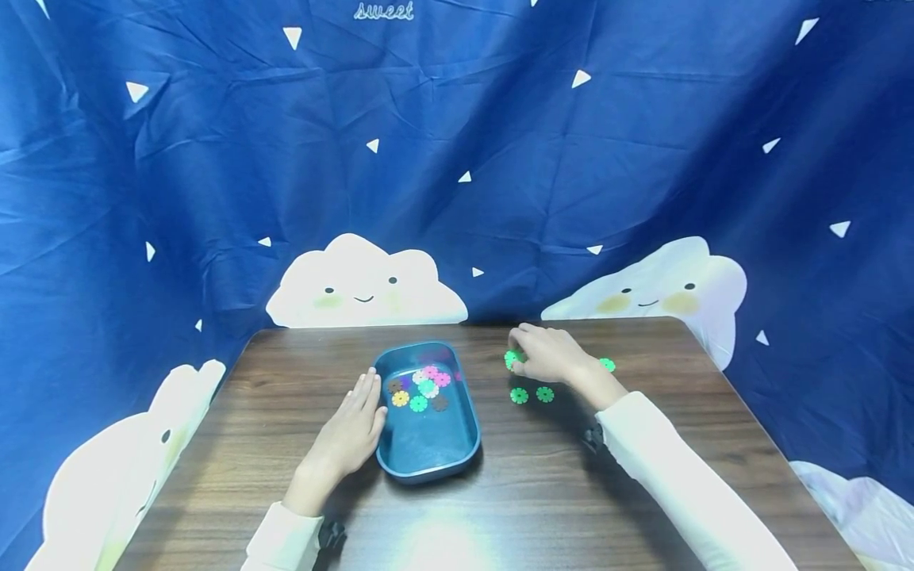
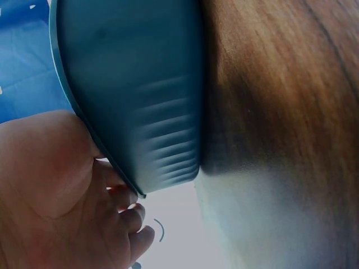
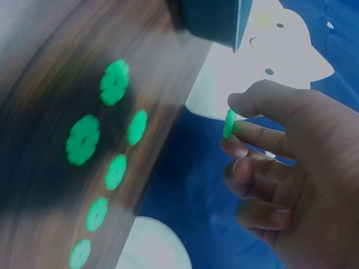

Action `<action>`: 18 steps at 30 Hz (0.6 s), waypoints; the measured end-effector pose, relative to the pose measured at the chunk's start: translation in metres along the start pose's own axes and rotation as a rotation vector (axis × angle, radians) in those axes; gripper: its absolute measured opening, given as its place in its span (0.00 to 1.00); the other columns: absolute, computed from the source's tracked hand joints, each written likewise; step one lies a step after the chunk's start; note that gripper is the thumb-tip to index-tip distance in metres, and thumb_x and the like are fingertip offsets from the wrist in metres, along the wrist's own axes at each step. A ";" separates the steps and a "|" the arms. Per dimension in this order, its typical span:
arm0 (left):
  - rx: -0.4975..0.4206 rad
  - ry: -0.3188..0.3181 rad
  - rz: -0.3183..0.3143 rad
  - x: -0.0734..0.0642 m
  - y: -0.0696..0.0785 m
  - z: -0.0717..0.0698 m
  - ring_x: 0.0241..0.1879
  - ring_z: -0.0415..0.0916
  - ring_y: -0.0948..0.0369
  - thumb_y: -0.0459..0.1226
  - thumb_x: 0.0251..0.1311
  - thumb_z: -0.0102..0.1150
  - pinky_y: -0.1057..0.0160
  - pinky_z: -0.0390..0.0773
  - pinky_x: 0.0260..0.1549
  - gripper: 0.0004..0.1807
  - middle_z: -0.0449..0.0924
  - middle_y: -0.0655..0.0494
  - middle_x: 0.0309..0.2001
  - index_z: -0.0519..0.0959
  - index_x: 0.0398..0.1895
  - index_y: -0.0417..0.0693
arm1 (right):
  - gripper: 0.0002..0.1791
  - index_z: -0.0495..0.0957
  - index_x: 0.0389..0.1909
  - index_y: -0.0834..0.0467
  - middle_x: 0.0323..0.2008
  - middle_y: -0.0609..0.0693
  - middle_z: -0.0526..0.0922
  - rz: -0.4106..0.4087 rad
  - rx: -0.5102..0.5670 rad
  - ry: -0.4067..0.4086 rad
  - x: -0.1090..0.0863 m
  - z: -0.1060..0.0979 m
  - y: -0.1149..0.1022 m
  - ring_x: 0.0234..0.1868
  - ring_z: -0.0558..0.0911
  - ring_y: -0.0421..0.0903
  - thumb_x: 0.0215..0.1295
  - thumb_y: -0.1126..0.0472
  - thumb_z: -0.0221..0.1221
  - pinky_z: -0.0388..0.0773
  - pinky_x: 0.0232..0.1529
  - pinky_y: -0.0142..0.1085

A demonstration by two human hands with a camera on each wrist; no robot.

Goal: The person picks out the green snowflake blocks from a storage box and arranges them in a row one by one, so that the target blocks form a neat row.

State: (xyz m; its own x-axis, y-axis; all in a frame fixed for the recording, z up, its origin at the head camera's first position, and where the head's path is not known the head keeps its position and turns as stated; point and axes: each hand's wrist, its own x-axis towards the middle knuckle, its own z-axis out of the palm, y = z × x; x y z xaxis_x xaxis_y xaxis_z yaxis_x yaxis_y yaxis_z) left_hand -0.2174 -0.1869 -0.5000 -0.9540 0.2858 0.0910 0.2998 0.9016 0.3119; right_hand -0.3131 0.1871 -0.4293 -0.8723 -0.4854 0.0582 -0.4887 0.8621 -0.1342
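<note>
My right hand (image 1: 548, 354) is raised over the right part of the table. Its thumb and forefinger pinch a small green flower-shaped disc (image 3: 229, 124), seen nearly edge-on in the right wrist view. Beneath it, several like green discs (image 3: 83, 140) lie flat in two rows; in the head view the hand hides part of the far row. My left hand (image 1: 351, 428) rests along the left rim of a dark teal tray (image 1: 428, 452), fingers straight. Inside the tray lie flower-shaped discs (image 1: 418, 404) in pink, white, brown, yellow and green.
The brown wooden table (image 1: 300, 357) carries the tray left of the green discs. Behind it hangs a blue cloth (image 1: 500, 119) with white clouds and triangles. Each wrist wears a small dark device, partly visible under the white sleeves (image 1: 685, 476).
</note>
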 end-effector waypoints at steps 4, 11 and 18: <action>-0.002 0.000 0.000 0.000 0.000 0.000 0.86 0.47 0.40 0.43 0.85 0.42 0.39 0.55 0.83 0.35 0.46 0.36 0.86 0.52 0.84 0.30 | 0.15 0.82 0.48 0.53 0.36 0.45 0.77 0.016 0.000 0.015 -0.012 0.000 0.014 0.29 0.76 0.45 0.64 0.52 0.68 0.74 0.28 0.41; -0.013 -0.007 -0.006 0.000 0.001 -0.001 0.86 0.46 0.40 0.43 0.85 0.41 0.39 0.55 0.83 0.35 0.46 0.36 0.86 0.51 0.84 0.30 | 0.14 0.82 0.47 0.53 0.37 0.47 0.80 0.035 0.021 0.031 -0.031 0.001 0.028 0.29 0.77 0.45 0.63 0.53 0.69 0.75 0.28 0.43; -0.017 0.001 0.000 0.000 0.001 -0.001 0.85 0.47 0.40 0.43 0.85 0.41 0.39 0.55 0.83 0.35 0.46 0.36 0.86 0.51 0.84 0.29 | 0.15 0.82 0.47 0.53 0.42 0.47 0.82 0.072 0.054 0.033 -0.048 0.003 0.042 0.31 0.79 0.46 0.63 0.53 0.69 0.77 0.30 0.46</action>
State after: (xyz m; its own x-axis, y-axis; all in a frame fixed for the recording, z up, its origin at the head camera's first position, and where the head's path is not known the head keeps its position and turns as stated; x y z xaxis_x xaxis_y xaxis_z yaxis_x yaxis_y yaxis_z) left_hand -0.2167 -0.1862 -0.4988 -0.9539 0.2859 0.0918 0.3000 0.8957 0.3282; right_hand -0.2920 0.2463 -0.4411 -0.9056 -0.4169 0.0784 -0.4240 0.8850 -0.1923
